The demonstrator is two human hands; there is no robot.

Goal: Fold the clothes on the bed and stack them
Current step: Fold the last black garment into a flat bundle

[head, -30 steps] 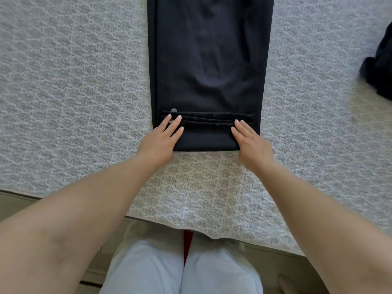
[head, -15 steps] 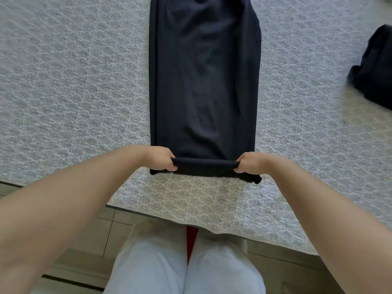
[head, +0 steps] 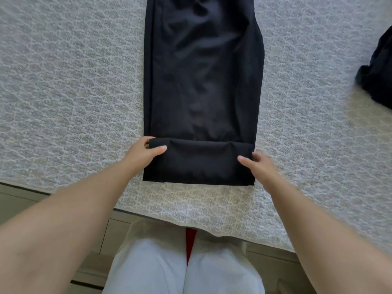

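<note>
While your left hand (head: 142, 154) and right hand (head: 257, 166) pinch the folded near end of the long dark navy trousers (head: 203, 81) lying on the pale patterned bedspread (head: 63, 81) — thumbs on top — you're mid-fold, so next carry that end further up, edges square.

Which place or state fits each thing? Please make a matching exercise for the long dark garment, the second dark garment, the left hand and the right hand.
1. long dark folded garment
2. crumpled dark garment
3. left hand
4. right hand

a. at the picture's right edge
b. grips the fold's left end
c. at the fold's right end
d. lies lengthwise on the patterned grey bedspread

Pairs: 1-d, 2-a, 3-b, 4-c
</note>
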